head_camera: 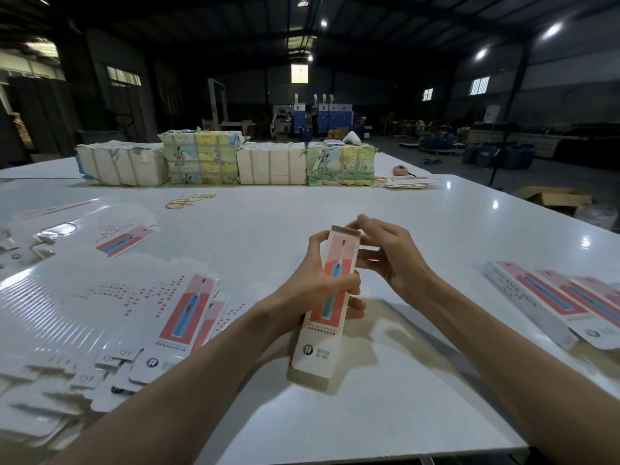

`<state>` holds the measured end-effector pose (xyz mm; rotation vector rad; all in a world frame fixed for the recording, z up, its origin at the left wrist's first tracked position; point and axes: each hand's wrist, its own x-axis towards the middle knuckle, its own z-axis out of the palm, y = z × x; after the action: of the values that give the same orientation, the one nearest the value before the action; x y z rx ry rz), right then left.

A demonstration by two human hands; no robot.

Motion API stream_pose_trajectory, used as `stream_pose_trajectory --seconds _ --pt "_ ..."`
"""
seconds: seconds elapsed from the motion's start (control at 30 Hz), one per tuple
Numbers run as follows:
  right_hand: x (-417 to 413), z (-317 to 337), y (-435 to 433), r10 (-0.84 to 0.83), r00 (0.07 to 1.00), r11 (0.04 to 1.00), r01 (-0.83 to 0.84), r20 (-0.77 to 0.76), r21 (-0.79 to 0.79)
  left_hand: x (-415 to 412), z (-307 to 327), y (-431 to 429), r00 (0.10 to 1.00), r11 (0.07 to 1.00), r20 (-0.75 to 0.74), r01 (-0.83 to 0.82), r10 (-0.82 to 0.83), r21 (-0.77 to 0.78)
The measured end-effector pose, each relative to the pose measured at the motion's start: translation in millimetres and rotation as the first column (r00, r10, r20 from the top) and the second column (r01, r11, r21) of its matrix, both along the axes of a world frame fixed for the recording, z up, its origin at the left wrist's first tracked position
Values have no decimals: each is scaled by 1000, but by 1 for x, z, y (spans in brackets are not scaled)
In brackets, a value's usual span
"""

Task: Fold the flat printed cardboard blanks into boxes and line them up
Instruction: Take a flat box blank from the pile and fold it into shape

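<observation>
Gripping a folded box (338,260) around its middle, the left hand (313,280) holds it tilted above the desk (302,213) with the printed toothbrush face up. The right hand (389,260) curls its fingers at the box's far end, pinching the top flap (a brown edge shows there). To the left, flat blanks (110,307) lie heaped; to the right, finished boxes (550,297) lie side by side. Wrapped bundles (201,159) and rubber bands (188,200) sit farther back.
</observation>
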<state>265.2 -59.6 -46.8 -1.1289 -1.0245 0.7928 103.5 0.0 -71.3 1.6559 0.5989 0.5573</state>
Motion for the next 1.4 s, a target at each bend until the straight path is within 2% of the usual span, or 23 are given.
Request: stream_pose_trajectory --seconds 0.2,0.43,0.63,0.77,0.97,1.27,1.4 --pt "3 0 0 -7 995 997 -1 -99 -81 -2 -1 -2 999 999 -2 33 -33 15" --pt "6 3 -1 -70 980 990 46 -187 -130 -4 0 -3 999 989 -20 45 -43 140" --pt "8 2 -2 -48 987 991 28 -154 -129 -4 -1 -2 1000 981 -7 28 -27 190" --pt "10 3 -2 9 991 995 -22 -137 -99 -2 -1 -1 999 988 23 22 -26 150" --pt "-4 -3 -2 59 998 998 -59 11 -25 -4 -4 6 996 999 82 -34 32 31" --pt "-18 -9 -5 -113 982 993 109 152 37 0 -5 2 993 998 109 -50 52 -22" --pt "-30 -12 -3 -174 911 985 165 375 55 1 -6 4 984 993 165 -54 71 -104"
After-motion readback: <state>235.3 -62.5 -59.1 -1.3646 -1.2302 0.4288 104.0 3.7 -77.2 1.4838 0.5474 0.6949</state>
